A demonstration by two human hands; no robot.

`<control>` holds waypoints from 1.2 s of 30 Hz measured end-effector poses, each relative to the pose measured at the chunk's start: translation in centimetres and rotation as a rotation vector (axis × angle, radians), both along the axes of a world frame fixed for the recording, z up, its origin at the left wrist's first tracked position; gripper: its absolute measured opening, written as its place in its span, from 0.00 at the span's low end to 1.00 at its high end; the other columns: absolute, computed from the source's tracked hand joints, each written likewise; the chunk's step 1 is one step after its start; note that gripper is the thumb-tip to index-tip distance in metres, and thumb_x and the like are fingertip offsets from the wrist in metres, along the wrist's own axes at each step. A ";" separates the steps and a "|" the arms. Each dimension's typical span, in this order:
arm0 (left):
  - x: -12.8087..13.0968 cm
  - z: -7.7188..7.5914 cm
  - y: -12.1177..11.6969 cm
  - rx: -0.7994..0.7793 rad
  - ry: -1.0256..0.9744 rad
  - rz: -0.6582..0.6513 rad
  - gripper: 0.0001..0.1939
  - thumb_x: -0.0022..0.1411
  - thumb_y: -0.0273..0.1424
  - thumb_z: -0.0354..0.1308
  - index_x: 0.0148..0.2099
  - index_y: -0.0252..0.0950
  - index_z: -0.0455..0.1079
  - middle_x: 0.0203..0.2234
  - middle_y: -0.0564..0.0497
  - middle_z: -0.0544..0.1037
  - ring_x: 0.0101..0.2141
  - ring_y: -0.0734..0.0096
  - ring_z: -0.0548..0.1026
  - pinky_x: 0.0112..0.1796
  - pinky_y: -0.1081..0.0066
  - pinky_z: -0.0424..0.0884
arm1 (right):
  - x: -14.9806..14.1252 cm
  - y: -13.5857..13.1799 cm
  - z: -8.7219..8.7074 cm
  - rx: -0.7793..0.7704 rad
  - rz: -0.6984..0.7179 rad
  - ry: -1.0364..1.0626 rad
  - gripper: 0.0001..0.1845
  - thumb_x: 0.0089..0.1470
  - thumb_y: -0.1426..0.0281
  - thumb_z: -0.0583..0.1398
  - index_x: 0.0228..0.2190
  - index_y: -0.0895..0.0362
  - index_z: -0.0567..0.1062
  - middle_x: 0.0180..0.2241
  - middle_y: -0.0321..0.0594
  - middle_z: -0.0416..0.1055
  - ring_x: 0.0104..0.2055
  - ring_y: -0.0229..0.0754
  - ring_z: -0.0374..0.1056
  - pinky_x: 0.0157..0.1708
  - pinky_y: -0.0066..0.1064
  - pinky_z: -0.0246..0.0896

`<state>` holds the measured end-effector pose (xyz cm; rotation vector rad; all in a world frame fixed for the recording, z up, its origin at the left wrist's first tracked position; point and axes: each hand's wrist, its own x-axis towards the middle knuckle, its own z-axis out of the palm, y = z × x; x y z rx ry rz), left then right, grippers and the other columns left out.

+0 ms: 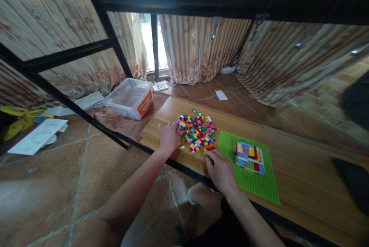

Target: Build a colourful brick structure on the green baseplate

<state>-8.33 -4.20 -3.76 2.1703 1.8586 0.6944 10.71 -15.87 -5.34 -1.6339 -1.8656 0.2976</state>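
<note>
A loose pile of small, many-coloured toy bricks (197,131) lies on the wooden bench top. At its left edge, my left hand (169,137) reaches into the bricks with the fingertips, the thumb standing apart. My right hand (221,172) is at the near right side of the pile, by the left edge of the green baseplate (256,185). Its fingers are curled together at the tips; whatever may be between them is too small to make out. On the baseplate sits a flat, layered block of bricks (249,157) in blue, purple, yellow, red and white.
A clear plastic box (127,99) with an orange label stands on the floor, left of the bench (300,170). Black metal bars (201,5) cross above and along the bench. Papers (39,135) lie on the tiles. A dark flat object (353,181) rests at the right.
</note>
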 end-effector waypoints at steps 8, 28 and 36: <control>-0.4 -0.2 1.0 0.057 -0.144 -0.093 0.19 0.62 0.19 0.50 0.52 0.34 0.74 0.45 0.41 0.79 0.50 0.56 0.75 0.57 0.51 0.63 | 0.0 -0.1 0.0 -0.011 -0.013 0.034 0.13 0.63 0.72 0.54 0.37 0.54 0.79 0.38 0.42 0.78 0.40 0.45 0.74 0.42 0.36 0.66; 6.8 5.4 -8.8 -0.974 -1.649 0.017 0.14 0.45 0.24 0.73 0.38 0.33 0.80 0.32 0.49 0.82 0.32 0.76 0.77 0.33 0.79 0.72 | 1.2 -2.3 5.9 -0.016 -0.001 0.462 0.29 0.53 0.70 0.66 0.56 0.46 0.69 0.52 0.41 0.71 0.55 0.47 0.67 0.55 0.46 0.65; 8.5 5.0 -11.4 -1.214 -1.519 -0.051 0.18 0.46 0.40 0.75 0.30 0.31 0.74 0.19 0.56 0.70 0.19 0.85 0.63 0.20 0.81 0.58 | 4.4 -4.8 5.2 -0.027 0.015 0.586 0.25 0.57 0.61 0.65 0.55 0.46 0.70 0.52 0.41 0.68 0.53 0.44 0.67 0.53 0.41 0.66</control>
